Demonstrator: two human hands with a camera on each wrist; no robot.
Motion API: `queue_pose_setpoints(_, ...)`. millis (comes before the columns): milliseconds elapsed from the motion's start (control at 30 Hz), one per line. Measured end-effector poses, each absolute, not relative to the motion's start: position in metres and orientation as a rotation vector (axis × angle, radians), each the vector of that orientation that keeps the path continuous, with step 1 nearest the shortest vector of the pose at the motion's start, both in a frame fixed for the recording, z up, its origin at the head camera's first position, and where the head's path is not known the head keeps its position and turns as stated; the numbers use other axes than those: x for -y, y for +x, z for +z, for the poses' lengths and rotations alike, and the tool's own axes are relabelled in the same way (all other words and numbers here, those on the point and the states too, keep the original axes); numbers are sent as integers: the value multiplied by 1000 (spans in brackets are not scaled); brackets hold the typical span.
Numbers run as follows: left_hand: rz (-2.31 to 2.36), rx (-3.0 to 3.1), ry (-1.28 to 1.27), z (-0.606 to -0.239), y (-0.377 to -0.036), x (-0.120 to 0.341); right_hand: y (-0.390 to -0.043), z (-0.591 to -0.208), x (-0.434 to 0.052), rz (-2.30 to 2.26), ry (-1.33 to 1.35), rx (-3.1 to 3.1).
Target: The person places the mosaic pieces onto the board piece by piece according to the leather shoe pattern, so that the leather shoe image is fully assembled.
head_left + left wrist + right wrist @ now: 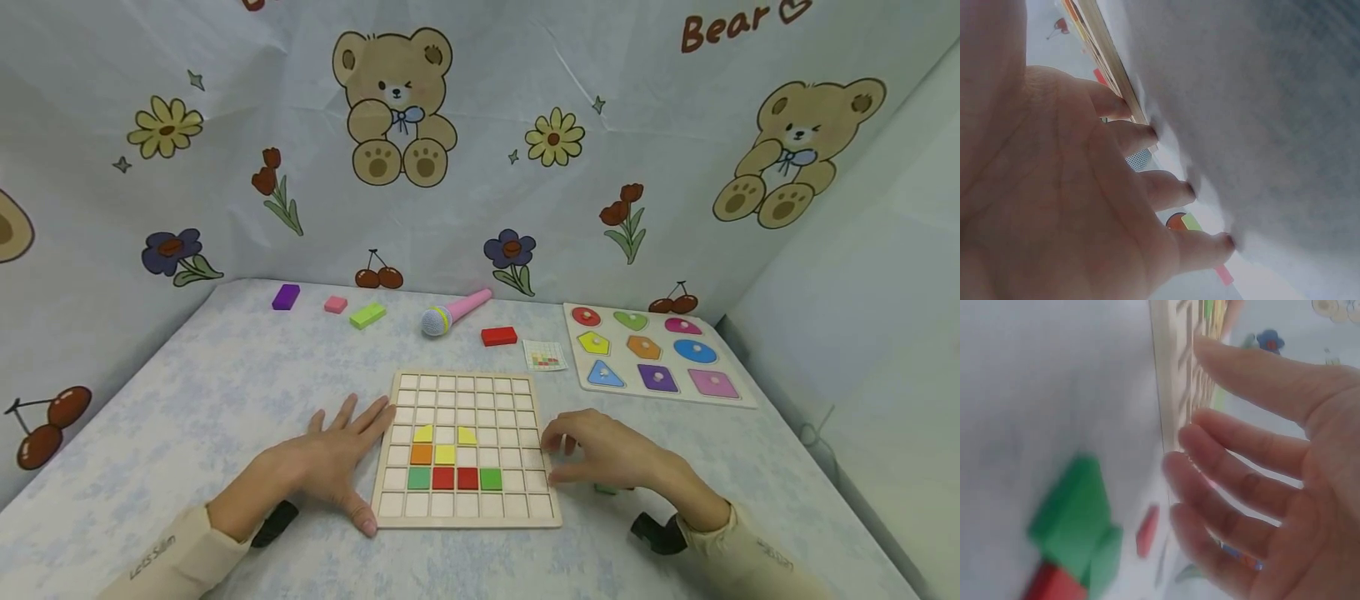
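A wooden grid board (517,437) lies on the table between my hands. In its cells sit two cut-cornered yellow pieces (467,436), a yellow square (445,454), an orange square (421,454), two red squares (443,478) and two green ones (491,479). My left hand (330,462), fingers spread, rests on the table against the board's left edge. At the right edge my right hand (603,452) has loosely bent fingers and holds nothing. Beneath that wrist are green blocks (1075,509) and a red block (1054,586), mostly hidden in the head view.
Behind the board lie a red block (498,336), a pattern card (544,355), a pink toy microphone (467,306), and lime (367,315), pink (335,304) and purple (286,297) blocks. A shape puzzle board (675,396) occupies the back right. A bear-print cloth (480,200) hangs behind.
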State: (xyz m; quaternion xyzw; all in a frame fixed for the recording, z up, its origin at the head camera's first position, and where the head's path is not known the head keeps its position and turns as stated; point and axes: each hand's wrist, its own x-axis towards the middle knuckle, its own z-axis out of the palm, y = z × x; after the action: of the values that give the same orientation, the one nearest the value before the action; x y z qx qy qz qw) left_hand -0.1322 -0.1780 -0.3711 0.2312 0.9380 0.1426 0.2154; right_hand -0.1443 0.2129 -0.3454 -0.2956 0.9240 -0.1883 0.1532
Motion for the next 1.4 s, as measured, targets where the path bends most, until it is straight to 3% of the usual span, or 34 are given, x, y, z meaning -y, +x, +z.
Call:
queue_pose_setpoints(667,384,-2594,637,-369,-133,178,-152,-336,-263,-519,-677,-2494)
queue_pose_setpoints(1200,379,-2594,642,-370,-134,177,-161,-343,-269,-474,-572,-2527)
queue_pose_setpoints(1400,397,-2585,647,-369,-132,177,-161,-342,-264,-475,-676,-2541)
